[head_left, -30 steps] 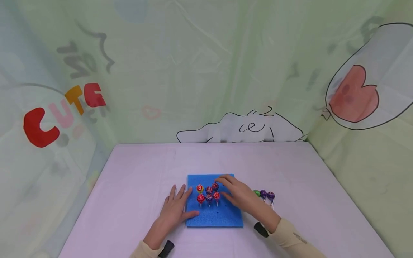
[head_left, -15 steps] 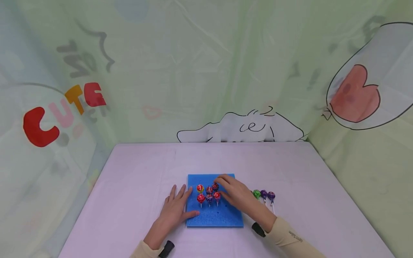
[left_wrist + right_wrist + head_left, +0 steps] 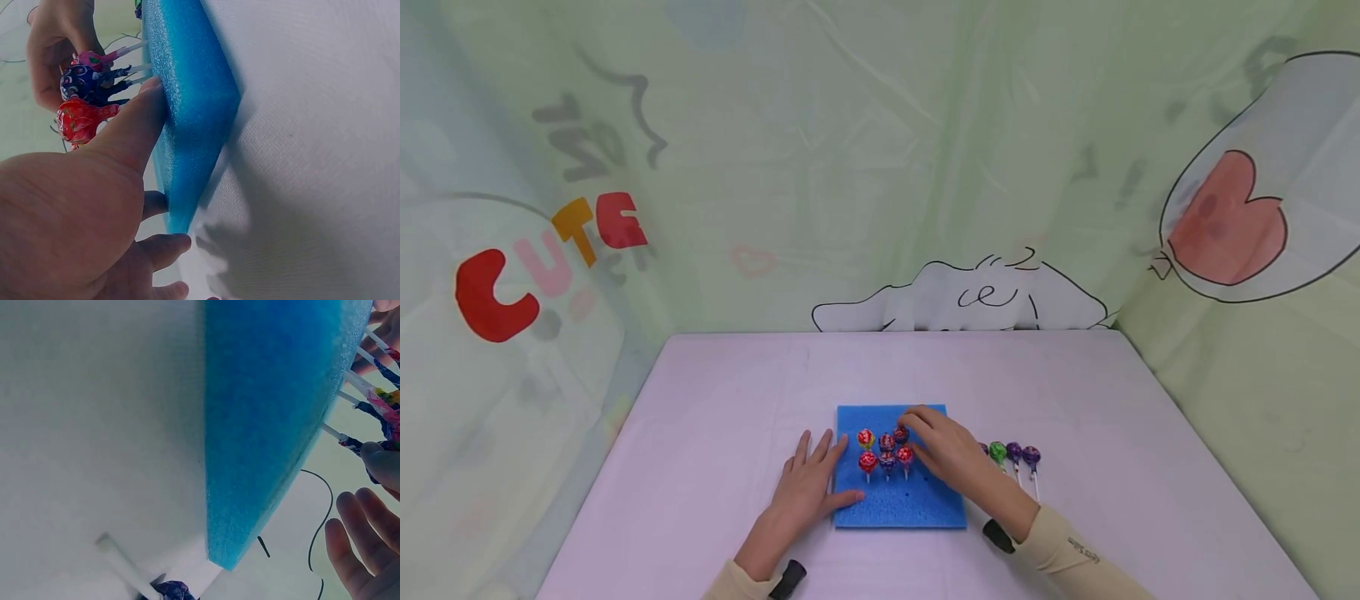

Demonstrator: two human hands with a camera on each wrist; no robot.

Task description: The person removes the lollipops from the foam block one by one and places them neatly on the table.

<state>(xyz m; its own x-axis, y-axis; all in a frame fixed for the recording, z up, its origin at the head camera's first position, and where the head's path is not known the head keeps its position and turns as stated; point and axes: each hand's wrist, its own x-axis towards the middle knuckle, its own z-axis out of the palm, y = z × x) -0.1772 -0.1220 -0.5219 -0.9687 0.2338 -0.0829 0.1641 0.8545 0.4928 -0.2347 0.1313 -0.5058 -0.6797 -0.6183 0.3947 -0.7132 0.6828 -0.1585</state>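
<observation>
- Fingers of the right hand: bent, pinching a dark-wrapped ball lollipop, upright in the blue rectangular foam slab
- Fingers of the left hand: spread apart, touching the slab
- Done, we judge: six standing, pinched one included
- Remaining, we judge: the green and purple ball lollipops, at least four, lying rightward on the pale table
</observation>
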